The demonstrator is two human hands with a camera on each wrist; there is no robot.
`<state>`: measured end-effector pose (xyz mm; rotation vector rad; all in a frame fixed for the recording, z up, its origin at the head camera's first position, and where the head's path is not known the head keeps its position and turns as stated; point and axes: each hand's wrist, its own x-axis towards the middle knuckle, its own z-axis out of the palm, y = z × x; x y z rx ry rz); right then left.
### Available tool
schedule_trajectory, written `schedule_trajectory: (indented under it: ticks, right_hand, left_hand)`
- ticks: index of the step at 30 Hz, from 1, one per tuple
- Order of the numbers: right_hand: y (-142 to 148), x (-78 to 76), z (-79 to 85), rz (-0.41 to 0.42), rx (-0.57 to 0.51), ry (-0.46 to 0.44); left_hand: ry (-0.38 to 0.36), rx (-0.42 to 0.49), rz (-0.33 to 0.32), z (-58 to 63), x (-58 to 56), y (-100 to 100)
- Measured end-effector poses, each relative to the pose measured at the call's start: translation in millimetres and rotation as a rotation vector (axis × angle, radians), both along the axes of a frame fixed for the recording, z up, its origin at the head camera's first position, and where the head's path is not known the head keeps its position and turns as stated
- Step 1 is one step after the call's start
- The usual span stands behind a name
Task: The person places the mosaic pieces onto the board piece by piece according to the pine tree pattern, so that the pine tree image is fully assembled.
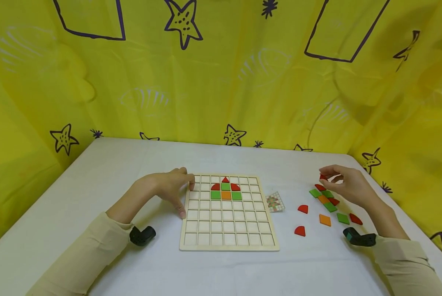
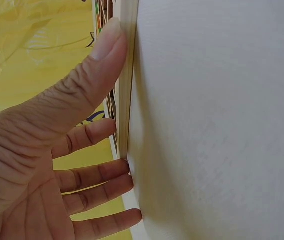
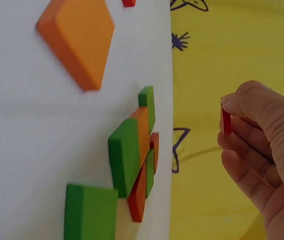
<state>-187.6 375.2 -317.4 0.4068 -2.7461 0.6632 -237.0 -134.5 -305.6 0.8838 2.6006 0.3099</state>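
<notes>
My left hand (image 1: 171,187) rests at the left edge of a wooden grid board (image 1: 228,248), thumb and fingertips touching its rim. In the upper part of the grid lie a red triangle tile (image 1: 225,180), two red quarter-round tiles (image 1: 235,187), green square tiles (image 1: 215,195) and an orange square tile (image 1: 226,195). Off to the right, my right hand (image 1: 348,187) pinches a small red tile (image 3: 225,122) between thumb and fingers, raised over a cluster of loose tiles. The held tile appears nearly edge-on in the right wrist view, so I cannot tell its shape.
A small pattern card (image 1: 275,202) lies against the board's right side. Farther right, loose red tiles (image 1: 303,209), an orange tile (image 1: 325,220) and green tiles (image 1: 342,218) are scattered on the white table (image 1: 228,275). A yellow patterned curtain (image 1: 221,82) hangs behind.
</notes>
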Motion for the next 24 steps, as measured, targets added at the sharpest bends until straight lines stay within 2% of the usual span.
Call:
schedule_trajectory:
  ticks: [10, 17, 24]
  right_hand:
    - [-23.3, 0.8, 8.5, 0.087, 0.002, 0.077]
    - [-42.9, 2.2, 12.3, 0.182, 0.016, 0.161]
    - [-62.4, 3.3, 16.3, 0.243, 0.040, 0.195]
  left_hand:
    - [0.002, 0.004, 0.001, -0.5, -0.5, -0.1]
    - [-0.002, 0.002, 0.005, -0.8, -1.1, 1.2]
    - [0.000, 0.001, 0.014, 0.1, 0.4, 0.9]
